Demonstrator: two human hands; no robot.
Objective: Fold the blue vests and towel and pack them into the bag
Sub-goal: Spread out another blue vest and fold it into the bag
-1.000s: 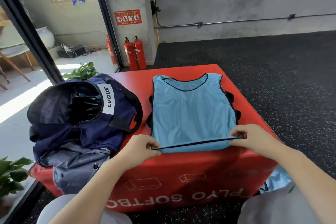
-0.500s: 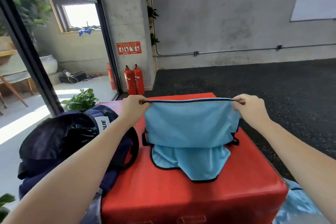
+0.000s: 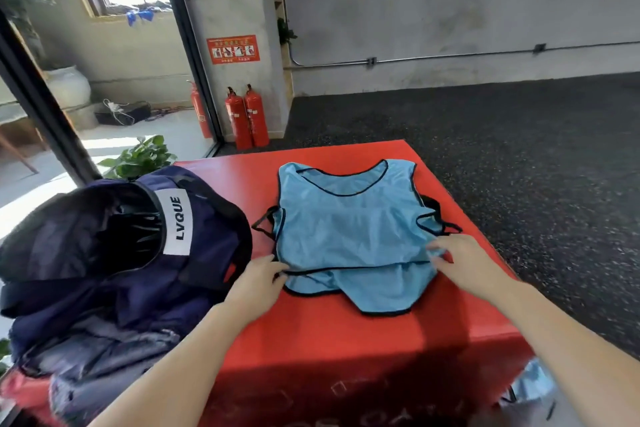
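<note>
A light blue vest [image 3: 349, 229] with black trim lies on the red soft box [image 3: 346, 333], its neckline at the far side. A second layer of blue fabric sticks out from under its near hem. My left hand [image 3: 258, 282] pinches the black-trimmed hem at the vest's near left corner. My right hand [image 3: 464, 263] holds the near right corner of the same hem. The navy bag [image 3: 114, 253] with a white LVQUE label lies open on the left end of the box. More blue fabric [image 3: 530, 388] shows at the lower right, below the box.
Two red fire extinguishers [image 3: 247, 118] stand against a concrete pillar beyond the box. A potted plant [image 3: 138, 158] sits behind the bag. Dark speckled floor [image 3: 519, 149] spreads to the right. A glass partition frame [image 3: 41, 97] runs along the left.
Both hands lifted the vest's hem up and away, then brought it back down. The vest now lies flat farther back on the box, with another blue layer showing beneath its near edge.
</note>
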